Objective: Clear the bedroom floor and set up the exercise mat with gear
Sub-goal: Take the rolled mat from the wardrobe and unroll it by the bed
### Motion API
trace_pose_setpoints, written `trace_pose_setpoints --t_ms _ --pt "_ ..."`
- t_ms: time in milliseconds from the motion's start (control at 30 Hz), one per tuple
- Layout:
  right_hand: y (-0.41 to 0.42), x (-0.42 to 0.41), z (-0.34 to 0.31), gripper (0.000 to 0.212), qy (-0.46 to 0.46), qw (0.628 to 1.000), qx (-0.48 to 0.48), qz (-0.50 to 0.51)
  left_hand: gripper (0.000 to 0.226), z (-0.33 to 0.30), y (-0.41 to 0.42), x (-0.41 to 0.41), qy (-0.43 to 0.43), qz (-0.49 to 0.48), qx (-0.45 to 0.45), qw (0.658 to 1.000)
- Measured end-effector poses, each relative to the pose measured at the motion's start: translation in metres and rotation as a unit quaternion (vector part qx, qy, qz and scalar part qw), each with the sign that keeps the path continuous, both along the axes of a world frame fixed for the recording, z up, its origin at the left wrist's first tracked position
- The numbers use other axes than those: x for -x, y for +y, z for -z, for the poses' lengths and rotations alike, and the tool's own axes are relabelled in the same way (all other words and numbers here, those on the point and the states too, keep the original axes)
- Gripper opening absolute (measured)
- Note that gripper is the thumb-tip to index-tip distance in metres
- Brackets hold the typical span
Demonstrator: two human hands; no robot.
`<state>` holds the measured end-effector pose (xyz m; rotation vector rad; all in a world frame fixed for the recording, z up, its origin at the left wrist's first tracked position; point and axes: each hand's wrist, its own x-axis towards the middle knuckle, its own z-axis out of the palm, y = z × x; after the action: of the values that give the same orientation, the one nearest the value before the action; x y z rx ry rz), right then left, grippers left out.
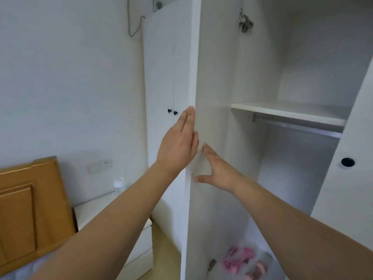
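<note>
Both flat hands (198,154) touch the smooth white wardrobe door (210,98).

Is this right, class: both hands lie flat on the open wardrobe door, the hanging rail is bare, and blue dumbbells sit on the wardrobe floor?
One detail is wrong. The head view shows the dumbbells are pink, not blue. The rest stands: the left hand and right hand lie flat on the open wardrobe door, and the hanging rail is bare.

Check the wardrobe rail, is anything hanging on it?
No, the rail under the shelf is bare.
</note>
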<state>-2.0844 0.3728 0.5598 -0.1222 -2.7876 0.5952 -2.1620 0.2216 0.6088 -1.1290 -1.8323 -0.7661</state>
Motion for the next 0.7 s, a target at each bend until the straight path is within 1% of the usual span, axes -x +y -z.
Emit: trace_pose_setpoints --t_ms 67,167,300,500,600,667,700 --pt "-0.009 0.017 0.002 0.110 0.007 0.998 -0.063 0.004 0.060 0.002 -0.013 0.015 -0.009 -0.015 -0.011 1.000" --pt "-0.020 0.037 0.002 0.104 -0.007 0.986 -0.165 0.022 0.059 0.001 -0.025 0.033 -0.027 -0.011 -0.043 0.999" --pt "-0.027 0.061 -0.004 0.099 -0.028 0.968 -0.246 0.043 0.060 0.001 -0.032 0.060 -0.080 -0.029 -0.075 0.994" --pt "-0.020 0.077 -0.018 0.092 -0.056 0.951 -0.304 0.025 0.059 0.008 -0.028 0.077 -0.122 -0.048 -0.142 0.981" --pt "0.002 0.062 -0.034 0.089 -0.045 0.946 -0.311 0.077 0.055 0.015 -0.011 0.069 -0.118 -0.065 -0.185 0.974" --pt "0.025 0.048 -0.047 0.087 -0.032 0.940 -0.320 0.116 0.049 0.017 0.003 0.064 -0.087 -0.054 -0.178 0.979" --pt "0.038 0.038 -0.055 0.087 -0.024 0.934 -0.327 0.139 0.048 0.016 0.013 0.059 -0.068 -0.039 -0.160 0.984"
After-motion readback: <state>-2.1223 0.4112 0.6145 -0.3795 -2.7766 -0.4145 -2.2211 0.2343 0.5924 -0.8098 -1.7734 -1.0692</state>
